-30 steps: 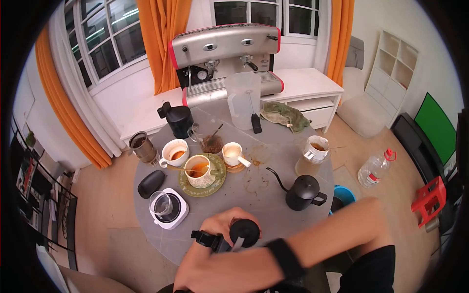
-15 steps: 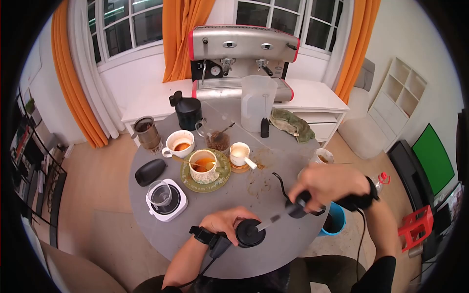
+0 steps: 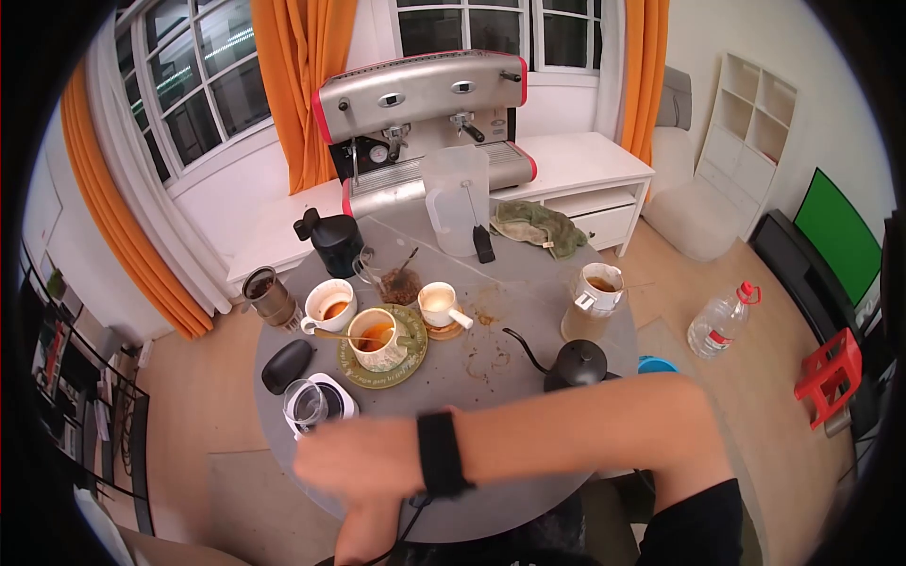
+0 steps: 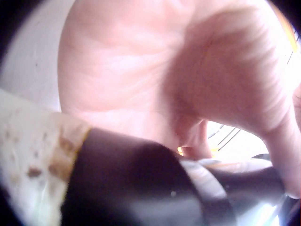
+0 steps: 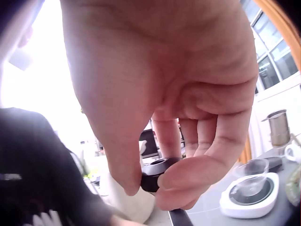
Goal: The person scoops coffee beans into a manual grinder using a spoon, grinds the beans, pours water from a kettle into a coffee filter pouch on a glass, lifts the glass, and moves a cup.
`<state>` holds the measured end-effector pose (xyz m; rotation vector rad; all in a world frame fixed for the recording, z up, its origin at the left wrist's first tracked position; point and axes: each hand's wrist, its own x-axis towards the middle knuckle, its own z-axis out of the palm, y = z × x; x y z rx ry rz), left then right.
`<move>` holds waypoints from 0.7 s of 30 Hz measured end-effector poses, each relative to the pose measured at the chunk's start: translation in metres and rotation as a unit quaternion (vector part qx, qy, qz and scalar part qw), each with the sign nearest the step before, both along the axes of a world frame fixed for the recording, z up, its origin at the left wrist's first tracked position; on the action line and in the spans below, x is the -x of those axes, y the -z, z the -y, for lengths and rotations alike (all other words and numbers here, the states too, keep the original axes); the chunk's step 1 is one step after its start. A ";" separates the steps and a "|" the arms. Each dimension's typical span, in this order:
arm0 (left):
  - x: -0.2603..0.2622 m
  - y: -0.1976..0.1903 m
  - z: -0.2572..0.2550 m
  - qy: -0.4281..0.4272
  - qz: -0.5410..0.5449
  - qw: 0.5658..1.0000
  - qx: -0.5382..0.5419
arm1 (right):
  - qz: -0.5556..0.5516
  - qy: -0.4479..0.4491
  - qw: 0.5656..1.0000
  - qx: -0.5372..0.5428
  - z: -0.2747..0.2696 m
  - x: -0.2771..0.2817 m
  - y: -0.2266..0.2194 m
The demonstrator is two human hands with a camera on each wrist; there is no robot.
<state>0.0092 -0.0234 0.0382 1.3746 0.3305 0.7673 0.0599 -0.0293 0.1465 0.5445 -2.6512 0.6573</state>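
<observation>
My left hand (image 4: pixel 127 61) curls round the dark, glossy body of a hand coffee grinder (image 4: pixel 127 179). Most of that hand and the whole grinder are hidden behind my right forearm in the head view. My right hand (image 3: pixel 354 462), blurred, reaches across to the left over the near table edge. In the right wrist view its thumb and fingers pinch the black crank knob (image 5: pixel 153 176) of the grinder. The white scale (image 3: pixel 340 394), with a clear glass cup (image 3: pixel 305 403) on it, is just beyond the right hand.
On the grey round table (image 3: pixel 472 401) stand a black gooseneck kettle (image 3: pixel 578 363), a mug (image 3: pixel 377 357) on a green plate (image 3: pixel 415 358), a white cup (image 3: pixel 330 307) and a dripper-topped server (image 3: pixel 587 325). An espresso machine (image 3: pixel 425 104) sits behind.
My right hand has swung from the right, near the kettle, across to the left, turning the grinder's crank. The left hand keeps its grip. The head view has tilted and shifted.
</observation>
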 end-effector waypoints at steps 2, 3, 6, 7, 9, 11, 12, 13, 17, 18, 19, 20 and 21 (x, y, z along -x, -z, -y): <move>0.001 -0.006 0.006 -0.027 -0.010 1.000 0.001 | -0.045 -0.051 0.993 0.093 0.025 -0.043 -0.010; 0.001 -0.007 0.008 -0.042 -0.013 0.999 0.001 | 0.205 -0.105 0.972 0.044 0.029 -0.054 -0.026; 0.001 0.011 -0.006 0.032 0.055 0.995 0.081 | 0.242 -0.066 0.968 -0.002 0.025 -0.129 -0.065; -0.001 0.010 -0.006 0.031 0.061 0.994 0.083 | 0.235 -0.042 0.971 0.005 0.020 -0.151 -0.060; -0.001 0.006 -0.005 0.014 0.042 0.997 0.070 | 0.427 -0.047 0.903 -0.009 0.004 -0.173 -0.065; -0.001 0.009 -0.002 0.001 0.041 0.996 0.082 | 0.363 0.044 0.930 0.039 -0.017 -0.204 -0.070; 0.000 0.010 -0.002 -0.008 0.033 0.995 0.093 | 0.392 0.107 0.914 0.008 -0.030 -0.221 -0.076; 0.000 0.012 -0.004 -0.015 0.023 0.997 0.068 | 0.502 0.175 0.847 -0.023 -0.039 -0.215 -0.094; 0.004 0.024 -0.006 0.038 0.057 0.992 0.109 | 0.342 0.232 0.911 -0.014 -0.105 -0.202 -0.074; 0.003 0.024 -0.004 0.006 0.036 0.994 0.100 | 0.370 0.234 0.899 -0.014 -0.116 -0.187 -0.082; 0.004 0.022 -0.003 -0.026 0.014 0.996 0.090 | 0.361 0.242 0.900 -0.023 -0.127 -0.173 -0.080; 0.004 0.019 -0.003 -0.023 0.005 0.996 0.087 | 0.322 0.245 0.913 -0.044 -0.138 -0.158 -0.075; 0.002 0.016 -0.004 -0.013 0.012 0.997 0.074 | 0.390 0.291 0.874 0.005 -0.139 -0.137 -0.080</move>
